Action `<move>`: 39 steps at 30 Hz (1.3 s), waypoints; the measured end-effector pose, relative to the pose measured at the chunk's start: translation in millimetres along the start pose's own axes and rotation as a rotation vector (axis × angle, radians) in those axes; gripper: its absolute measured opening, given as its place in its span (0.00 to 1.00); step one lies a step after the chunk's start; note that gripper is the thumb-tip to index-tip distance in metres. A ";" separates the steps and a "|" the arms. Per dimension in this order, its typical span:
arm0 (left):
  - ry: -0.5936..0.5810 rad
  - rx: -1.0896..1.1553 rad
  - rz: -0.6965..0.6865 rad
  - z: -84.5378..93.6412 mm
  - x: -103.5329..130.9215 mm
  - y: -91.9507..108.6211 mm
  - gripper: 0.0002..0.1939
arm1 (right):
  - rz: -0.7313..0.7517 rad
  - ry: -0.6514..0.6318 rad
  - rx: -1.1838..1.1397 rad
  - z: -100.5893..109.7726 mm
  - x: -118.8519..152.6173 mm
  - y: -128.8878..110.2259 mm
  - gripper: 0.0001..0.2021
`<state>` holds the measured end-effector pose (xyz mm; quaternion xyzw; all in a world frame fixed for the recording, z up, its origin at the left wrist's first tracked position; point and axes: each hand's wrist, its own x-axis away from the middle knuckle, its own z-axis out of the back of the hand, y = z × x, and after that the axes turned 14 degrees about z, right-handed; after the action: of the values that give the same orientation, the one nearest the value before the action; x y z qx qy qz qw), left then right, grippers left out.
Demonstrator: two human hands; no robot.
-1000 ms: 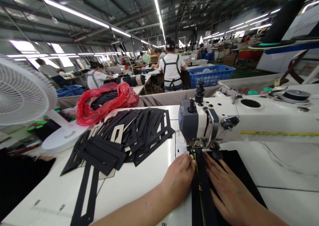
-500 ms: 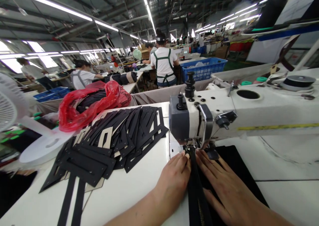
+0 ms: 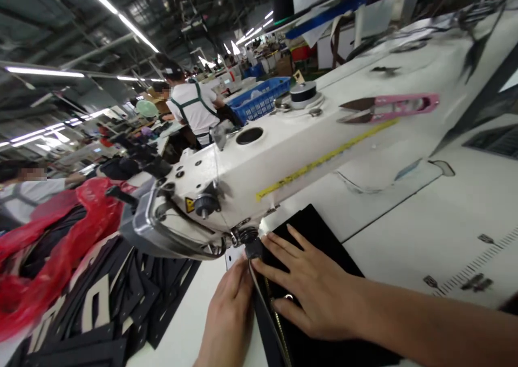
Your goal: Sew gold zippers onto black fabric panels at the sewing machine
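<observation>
Under the head of a white sewing machine (image 3: pixel 226 167) lies a black fabric piece (image 3: pixel 313 229) with a brass-toothed zipper (image 3: pixel 278 324) along its left side. My left hand (image 3: pixel 230 308) is closed at the zipper's left edge, just in front of the presser foot; its fingertips are partly hidden. Flat on the fabric, my right hand (image 3: pixel 309 286) has its fingers spread, their tips close to the machine's foot. The needle itself is hidden behind the machine's parts.
Many black cut pieces with slots (image 3: pixel 133 286) are heaped left of the machine, beside a red plastic bag (image 3: pixel 91 210). Pink-handled thread snips (image 3: pixel 396 107) rest on the machine arm. Beyond stand a blue crate (image 3: pixel 261 100) and a person in a white shirt (image 3: pixel 194 105).
The camera view has turned right and tilted, bringing the snips and more of the machine arm into sight. Both hands stay at the foot, the right one with its fingers wider apart.
</observation>
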<state>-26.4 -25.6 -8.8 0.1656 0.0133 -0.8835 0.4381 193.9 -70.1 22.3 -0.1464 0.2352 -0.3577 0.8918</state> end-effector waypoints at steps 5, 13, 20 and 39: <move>0.030 0.005 -0.028 0.5 0.8 -1.9 0.20 | 0.002 0.034 -0.006 -0.4 1.8 -1.3 0.28; 0.082 0.009 -0.057 -0.1 -3.0 2.8 0.21 | 0.023 0.039 0.069 1.2 1.6 -0.9 0.29; 0.092 0.055 0.000 0.7 -11.8 16.6 0.16 | 0.130 0.013 0.307 -5.2 2.1 4.4 0.33; 0.086 0.144 0.042 12.0 -22.4 29.7 0.13 | 0.314 0.030 0.594 -9.9 1.5 19.6 0.32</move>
<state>6.0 -28.6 12.9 0.2348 -0.0349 -0.8648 0.4424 200.9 -58.3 5.0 0.1634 0.1536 -0.2713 0.9360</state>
